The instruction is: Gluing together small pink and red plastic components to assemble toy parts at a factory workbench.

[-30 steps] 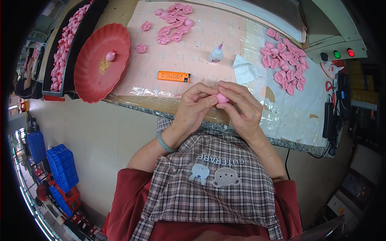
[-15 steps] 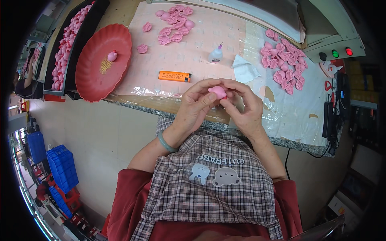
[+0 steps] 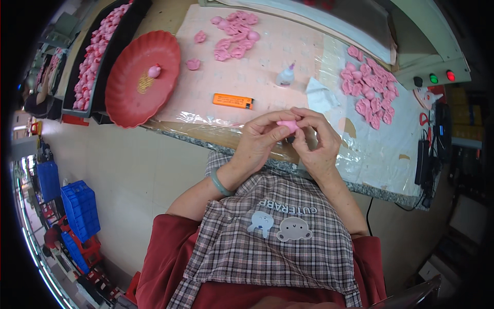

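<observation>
Just above the table's near edge, my left hand [image 3: 260, 143] and my right hand [image 3: 320, 141] pinch one small pink molded toy piece [image 3: 289, 125] between them. My fingers cover much of it, and a small dark spot shows under it. An orange lighter [image 3: 232, 101] lies beyond my left hand. Farther off stands a small white squeeze bottle [image 3: 285, 76] with a purple tip. A pale folded cloth [image 3: 322, 95] lies beyond my right hand. Loose pink molded pieces [image 3: 368, 85] are heaped at the right, and another group [image 3: 237, 35] lies at the far middle.
On the left, a red scalloped dish [image 3: 122, 92] holds one pink piece. Beside it a black bin [image 3: 91, 105] is filled with pink and red pieces. A machine housing with lit buttons [image 3: 434, 79] borders the table's right back. Blue crates [image 3: 81, 208] stand on the floor at left.
The view has shifted, so the table things appear slightly right and lower. My hands still hold the pink piece, which has been turned; its red part no longer shows.
</observation>
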A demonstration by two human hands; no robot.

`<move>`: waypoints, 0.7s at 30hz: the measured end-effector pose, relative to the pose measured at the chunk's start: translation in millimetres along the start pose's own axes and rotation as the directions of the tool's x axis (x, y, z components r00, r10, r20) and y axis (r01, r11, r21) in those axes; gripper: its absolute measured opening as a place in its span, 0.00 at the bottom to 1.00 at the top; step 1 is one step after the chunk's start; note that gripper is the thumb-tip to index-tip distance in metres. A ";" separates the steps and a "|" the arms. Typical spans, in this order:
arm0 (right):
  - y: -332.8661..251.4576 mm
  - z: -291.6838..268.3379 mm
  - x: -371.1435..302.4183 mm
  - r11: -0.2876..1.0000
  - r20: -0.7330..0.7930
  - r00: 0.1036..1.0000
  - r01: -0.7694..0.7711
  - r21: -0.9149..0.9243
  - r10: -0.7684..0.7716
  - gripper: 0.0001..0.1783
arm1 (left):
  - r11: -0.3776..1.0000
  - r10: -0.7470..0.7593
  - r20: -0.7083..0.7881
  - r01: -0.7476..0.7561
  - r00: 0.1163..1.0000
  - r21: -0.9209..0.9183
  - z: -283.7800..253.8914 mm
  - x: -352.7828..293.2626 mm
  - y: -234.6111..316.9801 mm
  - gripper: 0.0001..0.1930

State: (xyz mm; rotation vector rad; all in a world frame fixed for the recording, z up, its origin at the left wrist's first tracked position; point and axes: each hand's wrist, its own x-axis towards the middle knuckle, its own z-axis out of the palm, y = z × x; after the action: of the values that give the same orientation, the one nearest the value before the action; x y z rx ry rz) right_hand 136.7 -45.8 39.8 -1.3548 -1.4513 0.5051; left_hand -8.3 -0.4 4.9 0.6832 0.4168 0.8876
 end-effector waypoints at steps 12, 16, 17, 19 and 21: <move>-0.8 -26.9 3.3 0.988 0.048 0.998 0.058 -0.142 -0.052 0.11 | 0.177 0.590 0.120 -0.273 0.798 0.945 -37.2 -3.2 127.0 0.12; 1.0 -29.3 4.0 0.989 0.076 0.997 0.036 -0.145 -0.025 0.09 | -0.186 0.682 0.149 -0.028 0.716 0.982 -78.4 0.6 178.9 0.11; 1.6 -28.8 4.1 0.989 0.084 0.996 0.044 -0.143 -0.032 0.08 | -0.236 0.621 0.078 0.092 0.780 0.967 -85.3 3.0 184.6 0.11; -2.1 -30.1 3.9 0.989 0.098 0.995 0.028 -0.145 -0.014 0.08 | -0.293 0.561 -0.002 0.201 0.828 0.935 -96.2 4.5 185.8 0.11; -3.1 -34.6 2.5 0.985 0.091 0.996 -0.005 -0.172 0.021 0.08 | -0.353 0.481 0.028 0.164 0.876 0.921 -91.4 12.5 179.8 0.11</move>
State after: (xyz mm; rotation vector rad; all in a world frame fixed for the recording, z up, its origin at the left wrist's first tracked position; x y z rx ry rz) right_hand 165.8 -55.9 56.2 -1.4942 -1.5922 0.4644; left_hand -156.9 123.3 63.8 2.3521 1.6751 0.7507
